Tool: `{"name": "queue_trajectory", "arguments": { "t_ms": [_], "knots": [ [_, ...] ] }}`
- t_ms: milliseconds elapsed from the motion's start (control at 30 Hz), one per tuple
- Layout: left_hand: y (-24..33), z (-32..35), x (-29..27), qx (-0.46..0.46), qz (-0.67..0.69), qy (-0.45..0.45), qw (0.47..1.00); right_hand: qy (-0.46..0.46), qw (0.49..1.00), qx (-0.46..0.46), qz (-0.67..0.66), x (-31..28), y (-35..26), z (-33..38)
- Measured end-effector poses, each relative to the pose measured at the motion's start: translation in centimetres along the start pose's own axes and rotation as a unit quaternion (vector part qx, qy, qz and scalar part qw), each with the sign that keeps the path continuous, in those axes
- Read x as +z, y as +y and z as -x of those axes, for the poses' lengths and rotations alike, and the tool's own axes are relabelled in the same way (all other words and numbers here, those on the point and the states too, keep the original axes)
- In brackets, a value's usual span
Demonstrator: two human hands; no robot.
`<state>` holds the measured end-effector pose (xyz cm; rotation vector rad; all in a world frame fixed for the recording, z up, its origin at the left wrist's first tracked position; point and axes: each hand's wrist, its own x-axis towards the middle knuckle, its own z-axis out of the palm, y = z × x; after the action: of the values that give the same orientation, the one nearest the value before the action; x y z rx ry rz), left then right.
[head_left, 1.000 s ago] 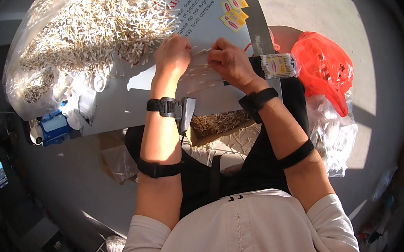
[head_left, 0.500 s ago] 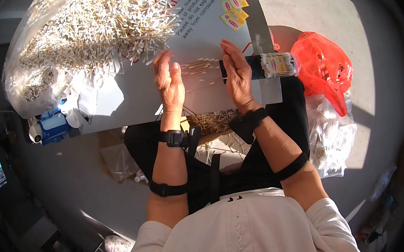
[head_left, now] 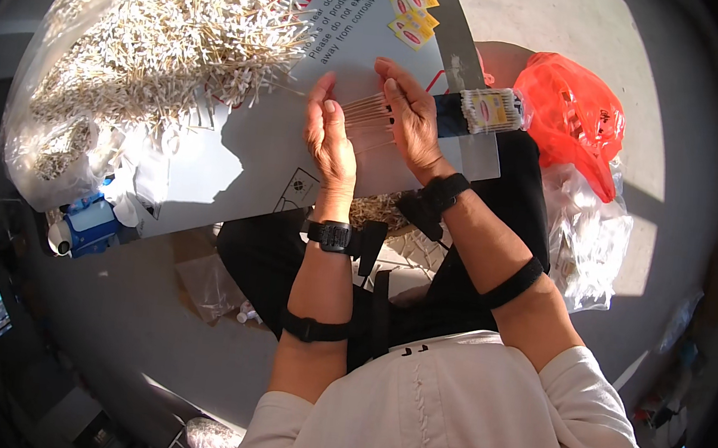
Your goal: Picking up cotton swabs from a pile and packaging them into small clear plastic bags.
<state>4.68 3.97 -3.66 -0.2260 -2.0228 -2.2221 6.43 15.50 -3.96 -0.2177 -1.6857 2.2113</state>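
Note:
A loose row of cotton swabs (head_left: 368, 114) lies on the grey tabletop sheet (head_left: 253, 158), their sticks running left to right. At their left ends stands my left hand (head_left: 331, 139), fingers stretched and palm turned inward. My right hand (head_left: 414, 121) faces it at the right ends, fingers extended and slightly bent. Both palms seem to touch the swab tips, though the hands partly hide them. Just right of my right hand, a filled pack of cotton swabs (head_left: 489, 110) with a yellow label lies at the sheet's edge, beside a dark strip (head_left: 451, 116).
A big clear bag of loose cotton swabs (head_left: 169, 42) spills over the left of the table. Several yellow label cards (head_left: 413, 18) lie at the back. A red plastic bag (head_left: 570, 115) and a clear bag of packs (head_left: 587, 237) are at right. A blue bottle (head_left: 91, 224) sits at left.
My left hand has moved right, toward my right hand, which shifted slightly left. The gap between them is narrower, and the swabs between them look more closely lined up.

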Motion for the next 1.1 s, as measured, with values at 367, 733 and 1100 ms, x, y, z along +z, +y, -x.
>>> {"name": "queue_trajectory", "arguments": {
  "t_ms": [367,733,1100],
  "knots": [
    [1.4,-1.9,-2.3,0.167,-0.401,-0.109,0.894,0.000,1.000,0.011,0.016,-2.5,-1.0,0.4],
    [2.5,-3.5,-2.0,0.218,-0.477,-0.200,0.828,-0.012,0.999,0.008,0.032,-2.5,-0.8,0.3],
    [2.8,-3.7,-2.1,0.218,-0.481,-0.228,0.818,-0.018,0.999,-0.001,0.033,-2.5,-0.6,0.3]
  ]
}}
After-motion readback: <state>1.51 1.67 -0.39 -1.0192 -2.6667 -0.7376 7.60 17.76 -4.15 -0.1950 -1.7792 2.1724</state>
